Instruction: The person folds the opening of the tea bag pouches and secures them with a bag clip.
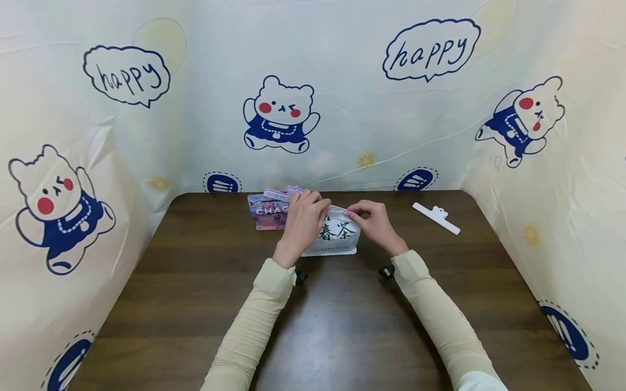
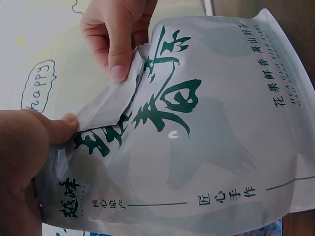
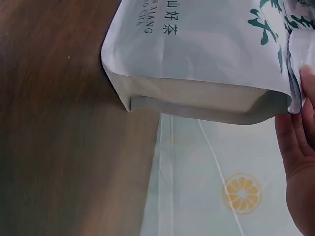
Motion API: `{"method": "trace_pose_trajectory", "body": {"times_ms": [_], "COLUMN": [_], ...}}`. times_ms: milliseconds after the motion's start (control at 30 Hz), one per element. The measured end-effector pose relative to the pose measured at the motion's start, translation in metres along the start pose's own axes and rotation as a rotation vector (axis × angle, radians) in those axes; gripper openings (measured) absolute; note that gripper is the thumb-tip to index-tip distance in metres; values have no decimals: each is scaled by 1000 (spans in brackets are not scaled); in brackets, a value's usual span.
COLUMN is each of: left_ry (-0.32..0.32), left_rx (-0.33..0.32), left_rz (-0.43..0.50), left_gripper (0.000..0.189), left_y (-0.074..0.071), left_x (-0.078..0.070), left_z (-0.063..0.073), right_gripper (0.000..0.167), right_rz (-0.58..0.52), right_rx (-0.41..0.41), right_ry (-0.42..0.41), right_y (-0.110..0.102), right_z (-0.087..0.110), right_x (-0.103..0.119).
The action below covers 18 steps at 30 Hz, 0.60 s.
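One silvery-white pouch with green Chinese lettering (image 1: 332, 243), top folded over, gripped at both ends.
Left hand (image 1: 303, 224): thumb and fingers pinch the fold's left end; right hand (image 1: 375, 221): thumb and fingers pinch its right end. Location: far middle of the dark brown wood-grain table (image 1: 323, 326). Left of pouch: purple-and-blue printed packet (image 1: 266, 215) bearing a lavender clip (image 1: 276, 194). Right, well apart: long white plastic clip (image 1: 437, 218).

The left hand (image 2: 22, 152) and the right hand (image 2: 115, 29) hold a fold (image 2: 106, 105) on a silver bag (image 2: 231, 142). The bag has big green writing (image 2: 167, 105).
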<state>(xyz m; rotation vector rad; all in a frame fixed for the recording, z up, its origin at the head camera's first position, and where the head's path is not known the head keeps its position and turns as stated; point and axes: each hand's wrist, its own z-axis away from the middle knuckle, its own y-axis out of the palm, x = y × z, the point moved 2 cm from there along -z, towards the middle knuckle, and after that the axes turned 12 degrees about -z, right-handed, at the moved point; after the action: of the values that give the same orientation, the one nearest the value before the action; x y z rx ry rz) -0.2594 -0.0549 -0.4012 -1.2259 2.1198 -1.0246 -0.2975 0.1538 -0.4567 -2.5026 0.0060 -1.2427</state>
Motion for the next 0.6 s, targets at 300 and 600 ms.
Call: {"method": "trace_pose_trajectory", "body": {"times_ms": [300,600], "left_ry": [-9,-8], "left_rx": [-14,-1], "left_rz": [2,13], "left_gripper": [14,15], "left_y": [0,-1], "left_x": [1,-1], "left_z": [1,1], "right_gripper": [15,27], "right_rz": [-4,32], "right_rx": [63,117], "right_ry": [-68,-44], "right_y": [0,-5], "right_z": [0,6], "right_x": [3,5]}}
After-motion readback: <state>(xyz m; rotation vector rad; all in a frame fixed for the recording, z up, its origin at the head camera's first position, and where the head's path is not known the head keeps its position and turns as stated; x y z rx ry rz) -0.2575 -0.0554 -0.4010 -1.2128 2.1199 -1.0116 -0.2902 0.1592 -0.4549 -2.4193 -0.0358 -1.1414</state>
